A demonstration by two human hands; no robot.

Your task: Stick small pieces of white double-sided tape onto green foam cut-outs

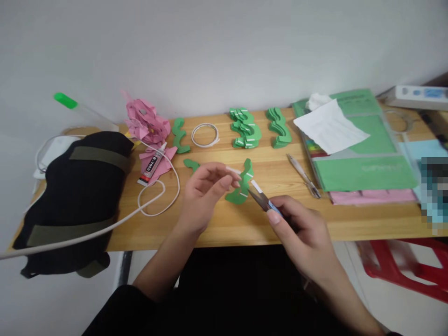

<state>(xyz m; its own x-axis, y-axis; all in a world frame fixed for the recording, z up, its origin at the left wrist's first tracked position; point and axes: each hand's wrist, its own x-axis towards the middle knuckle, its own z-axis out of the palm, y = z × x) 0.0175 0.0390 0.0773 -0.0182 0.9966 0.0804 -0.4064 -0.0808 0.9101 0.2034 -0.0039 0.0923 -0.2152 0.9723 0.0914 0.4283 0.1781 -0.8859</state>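
Observation:
My left hand is closed in a pinch above the table, with a thin white strip of tape at its fingertips. In my right hand is a pair of scissors, blades pointing left and up. A short white piece of tape shows by the blade tips; whether it sticks to them I cannot tell. Under the fingertips and blades lies a wavy green paper piece with small white strips across it. Another green piece is partly hidden behind my left hand.
Behind are a tape roll, green stacks, and another green piece. Left lie crumpled pink paper, a glue tube, a cable and a black bag. Right are a pen and green folder.

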